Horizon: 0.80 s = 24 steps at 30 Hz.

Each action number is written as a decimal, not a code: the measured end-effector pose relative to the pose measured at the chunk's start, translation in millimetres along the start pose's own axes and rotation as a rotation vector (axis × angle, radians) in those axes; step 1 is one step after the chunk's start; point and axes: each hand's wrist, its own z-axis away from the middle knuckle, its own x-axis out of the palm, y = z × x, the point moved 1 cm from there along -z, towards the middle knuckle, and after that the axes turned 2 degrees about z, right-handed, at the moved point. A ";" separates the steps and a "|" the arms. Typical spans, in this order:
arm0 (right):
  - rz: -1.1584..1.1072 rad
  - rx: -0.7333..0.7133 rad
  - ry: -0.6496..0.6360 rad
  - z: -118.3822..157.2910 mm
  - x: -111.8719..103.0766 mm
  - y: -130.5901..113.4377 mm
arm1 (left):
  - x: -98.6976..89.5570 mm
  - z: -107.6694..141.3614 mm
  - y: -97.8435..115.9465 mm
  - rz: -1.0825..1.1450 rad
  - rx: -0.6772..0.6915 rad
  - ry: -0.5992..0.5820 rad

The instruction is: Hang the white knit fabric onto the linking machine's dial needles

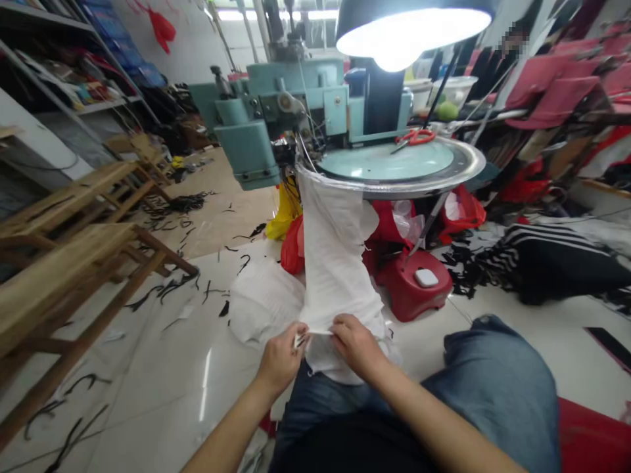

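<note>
White knit fabric (335, 256) hangs from the toothed metal ring (419, 190) of a green linking machine (296, 98) down to my lap. My left hand (283, 355) is closed on an edge of this fabric, with a small pale piece showing between the fingers. My right hand (357, 345) pinches the same edge a short way to the right. Between the two hands the edge is drawn into a taut strip. The fingertips are partly hidden behind the knuckles and cloth.
Orange-handled scissors (417, 136) lie on the machine's round plate under a bright lamp (414, 29). A red stool (414, 286) bearing a white box stands below. Wooden benches (73, 263) are at left, dark scraps litter the floor, and a striped black bundle (557, 263) lies right.
</note>
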 end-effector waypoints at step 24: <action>0.141 0.069 0.130 -110.5 -222.0 -79.9 | -82.0 -173.1 204.1 0.920 0.293 0.051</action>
